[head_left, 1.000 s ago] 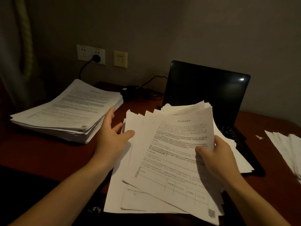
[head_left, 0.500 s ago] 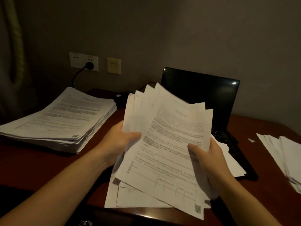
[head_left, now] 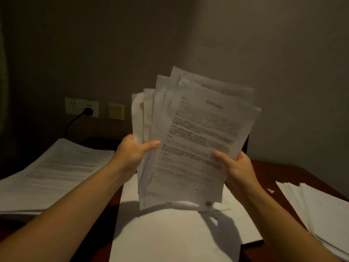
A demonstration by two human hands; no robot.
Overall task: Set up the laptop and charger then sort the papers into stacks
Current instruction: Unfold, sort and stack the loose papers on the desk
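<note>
A plain dim wall (head_left: 245, 53) closes the back of the room, and the air in front of it above the bench is open. The dark red-brown bench (head_left: 268, 173) shows bare wood at its right rear, and in a strip between the middle sheets and the right stack. The left stack (head_left: 52, 173), thick and printed, reaches the picture's left edge. Only a narrow dark gap lies between it and the middle sheets (head_left: 170, 235). These lie flat and loosely overlapped at the near edge of the bench, with the sheaf's shadow across them. The right stack (head_left: 321, 210) is fanned, and its far side runs out of the picture.

The sheaf (head_left: 192, 140) is held upright off the bench, leaning right, its top corners splayed. Its print is blurred. Its lower edge hangs just above the middle sheets.

The left grip (head_left: 130, 152) clasps the sheaf's left edge, thumb across the front. The right grip (head_left: 238, 169) clasps the right edge, thumb on the front page.

Only a dark sliver of the laptop (head_left: 246, 143) shows behind the sheaf's right edge.

On the wall are a socket (head_left: 75, 105) with a plug (head_left: 88, 111) in it, a cable (head_left: 72, 122) curving down from the plug, and a switch (head_left: 116, 111). A paper scrap (head_left: 271, 190) lies beside the right stack.
</note>
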